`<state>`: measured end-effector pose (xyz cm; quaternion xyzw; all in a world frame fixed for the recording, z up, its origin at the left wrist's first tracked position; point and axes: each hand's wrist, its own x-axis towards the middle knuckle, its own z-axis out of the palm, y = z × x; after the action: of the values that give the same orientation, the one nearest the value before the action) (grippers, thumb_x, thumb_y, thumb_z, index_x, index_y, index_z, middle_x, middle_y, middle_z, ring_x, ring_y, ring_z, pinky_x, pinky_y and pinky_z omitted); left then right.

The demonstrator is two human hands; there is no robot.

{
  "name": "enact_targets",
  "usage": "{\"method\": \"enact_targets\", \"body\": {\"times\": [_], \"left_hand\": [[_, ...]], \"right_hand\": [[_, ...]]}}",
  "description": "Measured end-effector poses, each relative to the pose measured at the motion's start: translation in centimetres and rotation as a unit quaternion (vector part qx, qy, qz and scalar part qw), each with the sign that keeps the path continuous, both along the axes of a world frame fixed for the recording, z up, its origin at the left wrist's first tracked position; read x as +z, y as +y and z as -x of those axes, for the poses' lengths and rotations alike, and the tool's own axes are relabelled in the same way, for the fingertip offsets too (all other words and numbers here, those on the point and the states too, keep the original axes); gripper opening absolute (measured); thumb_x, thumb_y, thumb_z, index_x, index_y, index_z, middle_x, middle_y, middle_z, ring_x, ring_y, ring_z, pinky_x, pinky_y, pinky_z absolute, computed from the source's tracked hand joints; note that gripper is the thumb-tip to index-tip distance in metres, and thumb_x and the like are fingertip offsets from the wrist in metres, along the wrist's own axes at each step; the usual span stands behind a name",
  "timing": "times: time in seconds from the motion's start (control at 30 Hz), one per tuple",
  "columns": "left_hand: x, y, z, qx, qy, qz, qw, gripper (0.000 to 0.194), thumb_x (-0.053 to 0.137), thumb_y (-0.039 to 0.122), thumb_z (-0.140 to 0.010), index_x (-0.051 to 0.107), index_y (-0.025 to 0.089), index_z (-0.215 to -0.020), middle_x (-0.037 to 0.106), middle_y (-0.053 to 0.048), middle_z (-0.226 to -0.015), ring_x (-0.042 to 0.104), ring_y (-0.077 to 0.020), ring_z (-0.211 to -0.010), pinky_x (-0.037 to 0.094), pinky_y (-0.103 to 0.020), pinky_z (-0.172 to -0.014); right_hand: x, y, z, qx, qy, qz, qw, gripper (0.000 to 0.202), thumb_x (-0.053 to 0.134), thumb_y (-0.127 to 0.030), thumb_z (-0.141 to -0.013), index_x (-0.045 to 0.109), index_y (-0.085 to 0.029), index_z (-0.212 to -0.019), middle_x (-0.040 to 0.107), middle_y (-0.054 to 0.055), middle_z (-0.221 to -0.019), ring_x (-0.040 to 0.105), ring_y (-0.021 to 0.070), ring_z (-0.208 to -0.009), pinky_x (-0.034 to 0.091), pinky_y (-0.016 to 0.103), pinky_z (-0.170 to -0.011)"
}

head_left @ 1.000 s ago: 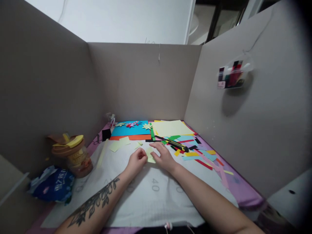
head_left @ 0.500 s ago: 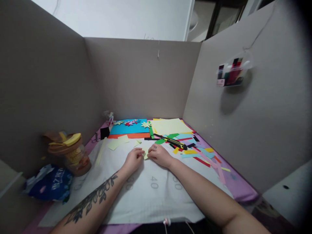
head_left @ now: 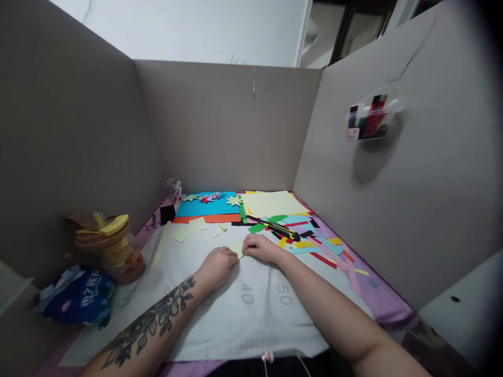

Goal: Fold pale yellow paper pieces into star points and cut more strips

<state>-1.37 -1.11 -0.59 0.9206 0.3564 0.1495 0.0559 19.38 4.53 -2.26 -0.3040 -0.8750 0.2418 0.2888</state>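
A small pale yellow-green piece of paper [head_left: 237, 248] lies between my hands on the white sheet. My left hand [head_left: 220, 264] has its fingers closed at the paper's left edge, palm down. From the other side, my right hand [head_left: 260, 247] pinches the paper's right edge with bent fingers. Beyond the hands lies a small folded scrap [head_left: 220, 231] of the same colour. Two flat pale paper squares [head_left: 190, 229] are to the left of it. A black and yellow utility knife [head_left: 281, 229] rests past my right hand.
Coloured paper strips [head_left: 314, 244] are scattered at the right. Paper stars [head_left: 208, 198] lie on blue paper [head_left: 196, 209] at the back, beside cream sheets [head_left: 275, 204]. A lidded cup [head_left: 120, 251] and a blue packet [head_left: 80, 296] stand left. Grey panels [head_left: 231, 125] enclose the table.
My left hand has turned more palm-down and come slightly nearer to me. My right hand has shifted a little to the right, and more of the paper shows between them.
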Motion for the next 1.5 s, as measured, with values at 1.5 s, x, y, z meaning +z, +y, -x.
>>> {"method": "enact_targets", "body": {"times": [1.5], "left_hand": [[0.6,-0.6,-0.6,0.041,0.078,-0.016,0.996,0.026,0.039,0.016,-0.084,0.065,0.016,-0.087,0.063,-0.009,-0.083,0.057,-0.02,-0.078,0.042,-0.03,-0.074]], "right_hand": [[-0.6,0.9,2.9,-0.191,-0.163,-0.045,0.967,0.015,0.049,-0.015,-0.078,0.062,-0.017,-0.071,0.058,0.005,-0.085,0.052,0.0166,-0.08,0.037,0.026,-0.07]]}}
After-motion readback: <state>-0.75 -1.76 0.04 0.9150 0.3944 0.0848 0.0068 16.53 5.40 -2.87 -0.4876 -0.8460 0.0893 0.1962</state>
